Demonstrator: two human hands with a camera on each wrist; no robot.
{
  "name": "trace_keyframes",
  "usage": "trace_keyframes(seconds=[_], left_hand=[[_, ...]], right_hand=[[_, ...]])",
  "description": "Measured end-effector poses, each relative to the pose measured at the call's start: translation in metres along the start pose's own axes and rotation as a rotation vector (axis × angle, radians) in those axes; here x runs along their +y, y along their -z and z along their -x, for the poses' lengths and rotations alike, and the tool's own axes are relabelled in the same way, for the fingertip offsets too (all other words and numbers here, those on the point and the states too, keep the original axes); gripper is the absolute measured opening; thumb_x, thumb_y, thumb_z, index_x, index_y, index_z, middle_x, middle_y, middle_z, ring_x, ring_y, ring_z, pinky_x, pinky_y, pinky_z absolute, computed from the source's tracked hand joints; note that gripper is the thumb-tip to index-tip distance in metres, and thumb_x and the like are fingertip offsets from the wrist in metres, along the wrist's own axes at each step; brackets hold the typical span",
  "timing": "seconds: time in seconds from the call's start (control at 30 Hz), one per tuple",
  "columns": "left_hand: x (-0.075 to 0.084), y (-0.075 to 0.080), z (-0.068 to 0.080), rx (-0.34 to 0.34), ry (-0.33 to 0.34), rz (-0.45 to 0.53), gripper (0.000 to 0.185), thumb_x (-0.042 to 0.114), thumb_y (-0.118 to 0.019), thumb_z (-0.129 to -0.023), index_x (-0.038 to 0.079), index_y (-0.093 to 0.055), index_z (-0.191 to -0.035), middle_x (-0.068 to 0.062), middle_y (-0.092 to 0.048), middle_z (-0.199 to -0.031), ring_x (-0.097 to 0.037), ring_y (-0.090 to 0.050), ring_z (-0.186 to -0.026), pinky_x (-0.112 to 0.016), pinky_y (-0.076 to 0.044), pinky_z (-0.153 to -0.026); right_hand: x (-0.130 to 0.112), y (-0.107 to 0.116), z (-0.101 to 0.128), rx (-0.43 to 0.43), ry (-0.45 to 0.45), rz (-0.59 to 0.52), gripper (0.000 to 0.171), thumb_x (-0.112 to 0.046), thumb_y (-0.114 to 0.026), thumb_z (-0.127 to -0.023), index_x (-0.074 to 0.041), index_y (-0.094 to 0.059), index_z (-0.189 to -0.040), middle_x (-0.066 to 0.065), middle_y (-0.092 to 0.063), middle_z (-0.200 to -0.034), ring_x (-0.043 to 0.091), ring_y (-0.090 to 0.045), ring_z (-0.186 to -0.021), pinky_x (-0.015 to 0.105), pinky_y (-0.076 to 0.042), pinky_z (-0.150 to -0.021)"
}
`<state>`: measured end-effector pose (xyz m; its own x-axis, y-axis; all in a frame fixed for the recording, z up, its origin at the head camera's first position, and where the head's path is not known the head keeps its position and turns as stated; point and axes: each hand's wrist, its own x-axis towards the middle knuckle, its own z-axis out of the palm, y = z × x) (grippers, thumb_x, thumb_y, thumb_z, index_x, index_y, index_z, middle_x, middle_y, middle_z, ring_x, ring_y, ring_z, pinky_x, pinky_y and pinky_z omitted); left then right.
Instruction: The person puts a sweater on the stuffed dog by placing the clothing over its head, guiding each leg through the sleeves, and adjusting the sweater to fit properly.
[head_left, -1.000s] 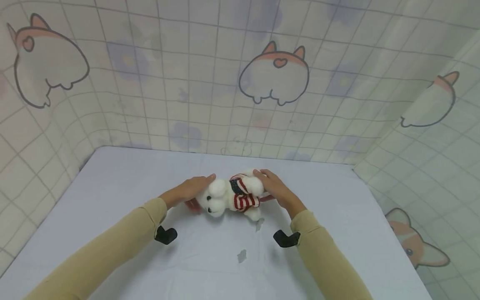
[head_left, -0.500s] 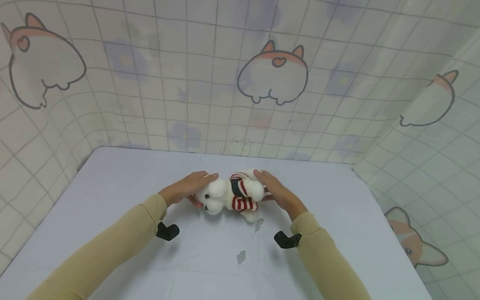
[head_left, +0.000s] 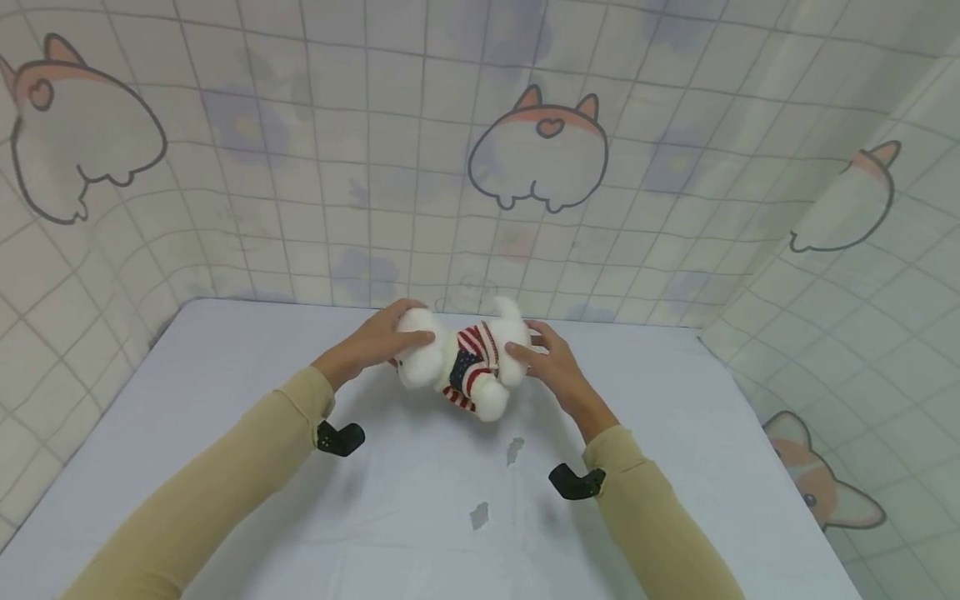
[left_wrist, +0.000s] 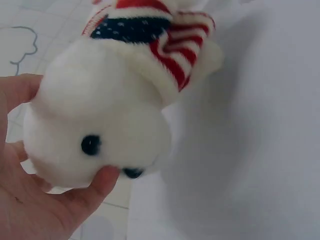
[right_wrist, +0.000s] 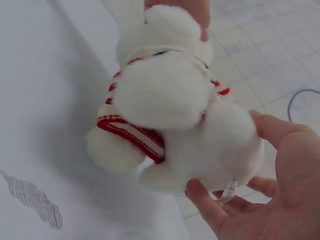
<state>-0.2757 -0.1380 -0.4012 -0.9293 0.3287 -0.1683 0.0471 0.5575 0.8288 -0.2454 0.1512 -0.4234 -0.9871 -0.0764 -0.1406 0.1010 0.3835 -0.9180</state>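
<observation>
A white plush dog point(head_left: 468, 358) in a red, white and navy knitted sweater is held sideways above the table, its head to the left and tail up. My left hand point(head_left: 380, 339) grips the head; in the left wrist view the thumb presses by the muzzle point(left_wrist: 132, 150), close to the dark nose. My right hand point(head_left: 557, 367) holds the rump end, its thumb on the near side and fingers behind. A small printed tag point(right_wrist: 229, 191) sticks out beside those fingers in the right wrist view. Part of the face is hidden in the head view.
The white-covered table point(head_left: 420, 517) has two grey patches point(head_left: 480, 515) on its surface. Behind it and along both sides hangs a gridded curtain point(head_left: 420, 183) printed with cartoon corgis. Black wrist mounts point(head_left: 340, 439) sit on both sleeves.
Both hands have lifted the plush dog off the table and turned it, so its back and tail show more and its face less. The hands moved from resting over its ends to gripping them.
</observation>
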Motion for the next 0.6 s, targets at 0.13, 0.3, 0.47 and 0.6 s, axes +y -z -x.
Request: trace_keyframes(seconds=[0.13,0.3,0.47,0.6], left_hand=[[0.01,0.005,0.0,0.05,-0.113,-0.073,0.062,0.037,-0.066,-0.088,0.027,-0.04,-0.143,-0.011,-0.038,-0.149,-0.037,-0.042,-0.132,-0.057,-0.047,-0.096],[0.025,0.008,-0.002,0.08,-0.316,-0.169,0.055,0.02,-0.071,-0.084,0.025,-0.051,-0.134,-0.008,-0.039,-0.148,-0.036,-0.042,-0.132,-0.062,-0.045,-0.096],[0.042,-0.001,-0.002,0.034,-0.532,-0.329,0.044,0.004,-0.069,-0.077,0.022,-0.062,-0.117,-0.006,-0.044,-0.145,-0.032,-0.038,-0.137,-0.058,-0.041,-0.102],[0.052,-0.011,0.002,-0.007,-0.618,-0.402,0.039,0.004,-0.068,-0.079,0.019,-0.063,-0.113,-0.006,-0.046,-0.144,-0.031,-0.036,-0.139,-0.055,-0.041,-0.105]], right_hand=[[0.008,0.001,-0.001,-0.003,0.053,0.082,0.081,-0.042,-0.075,-0.082,-0.026,-0.033,-0.149,0.008,-0.043,-0.145,0.03,-0.054,-0.125,0.048,-0.046,-0.102],[0.023,0.0,0.0,-0.027,0.105,0.131,0.082,-0.036,-0.082,-0.075,-0.025,-0.039,-0.144,0.005,-0.048,-0.138,0.028,-0.057,-0.122,0.048,-0.048,-0.1],[0.034,-0.009,0.004,-0.061,0.187,0.238,0.073,-0.029,-0.08,-0.08,-0.021,-0.043,-0.143,0.007,-0.061,-0.125,0.027,-0.061,-0.115,0.043,-0.052,-0.095],[0.036,-0.015,0.007,-0.064,0.255,0.269,0.057,-0.019,-0.077,-0.083,-0.017,-0.053,-0.134,0.008,-0.065,-0.109,0.025,-0.065,-0.105,0.04,-0.055,-0.088]])
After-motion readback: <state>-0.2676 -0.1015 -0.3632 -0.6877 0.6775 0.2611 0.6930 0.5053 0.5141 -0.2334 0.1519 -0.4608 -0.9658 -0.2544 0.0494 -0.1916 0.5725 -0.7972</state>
